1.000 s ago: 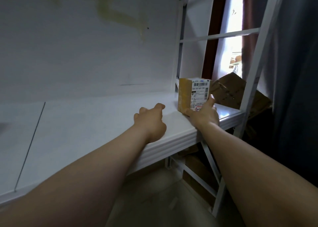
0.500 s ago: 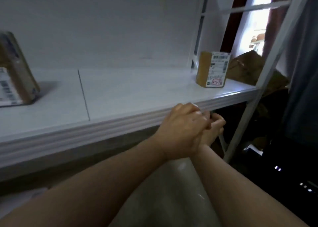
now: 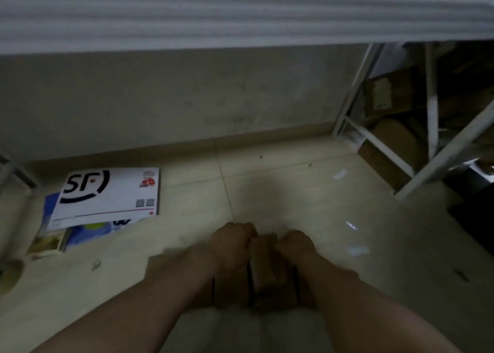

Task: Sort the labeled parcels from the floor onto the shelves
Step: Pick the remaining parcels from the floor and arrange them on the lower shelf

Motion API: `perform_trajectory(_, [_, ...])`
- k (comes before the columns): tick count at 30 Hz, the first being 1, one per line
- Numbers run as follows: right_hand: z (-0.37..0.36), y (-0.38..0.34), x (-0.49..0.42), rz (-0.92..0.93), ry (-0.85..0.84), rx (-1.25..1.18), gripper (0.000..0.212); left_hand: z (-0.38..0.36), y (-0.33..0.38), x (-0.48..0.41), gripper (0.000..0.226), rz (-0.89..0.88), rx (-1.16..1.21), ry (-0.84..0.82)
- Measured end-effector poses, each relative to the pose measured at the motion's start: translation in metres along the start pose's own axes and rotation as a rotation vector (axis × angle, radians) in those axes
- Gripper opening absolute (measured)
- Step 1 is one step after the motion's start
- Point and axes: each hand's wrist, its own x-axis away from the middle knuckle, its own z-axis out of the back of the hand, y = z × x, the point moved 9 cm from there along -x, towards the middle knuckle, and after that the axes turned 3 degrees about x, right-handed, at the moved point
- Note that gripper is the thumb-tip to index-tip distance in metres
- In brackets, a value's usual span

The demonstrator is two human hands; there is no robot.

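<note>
I am looking down at the tiled floor under the white shelf (image 3: 240, 18). A small brown cardboard parcel (image 3: 267, 261) lies low in the middle, with more brown cardboard (image 3: 230, 291) just under and left of it. My left hand (image 3: 232, 243) is curled against the parcel's left side and my right hand (image 3: 296, 245) against its right side, so both clasp it. The picture is dim and blurred, and no label shows on the parcel.
A white SF envelope (image 3: 107, 195) lies on the floor at left, over a blue flat packet (image 3: 88, 232) and a small booklet (image 3: 48, 241). A white rack leg (image 3: 441, 152) slants at right, with cardboard boxes (image 3: 393, 138) stored behind it.
My view has dropped from the shelf top to the floor. Both hands left the yellow labeled box on the shelf, came down together and now clasp a brown parcel.
</note>
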Motion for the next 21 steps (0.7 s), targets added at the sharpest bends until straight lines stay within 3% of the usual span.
perform_trajectory(2, [-0.005,-0.007,0.001,0.008,-0.029,-0.110,0.048,-0.026,-0.015,0.003,0.040,0.073,0.088,-0.067])
perform_trajectory(6, [-0.024,-0.009,0.003,-0.027,-0.113,-0.326,0.127,-0.052,-0.030,0.006,0.045,0.122,0.132,-0.155])
perform_trajectory(8, [-0.035,-0.012,0.001,-0.037,-0.157,-0.302,0.140,-0.056,-0.036,0.006,0.043,0.148,0.162,-0.173])
perform_trajectory(11, [-0.039,-0.021,-0.006,-0.033,-0.145,-0.186,0.144,-0.058,-0.041,0.007,0.041,0.145,0.216,-0.238])
perform_trajectory(17, [-0.070,-0.025,-0.012,-0.062,-0.173,0.033,0.129,-0.044,-0.083,0.015,0.050,0.280,0.400,-0.136])
perform_trajectory(21, [-0.040,-0.038,-0.006,-0.140,0.008,-0.120,0.094,-0.038,-0.101,0.023,0.057,0.369,0.576,-0.098])
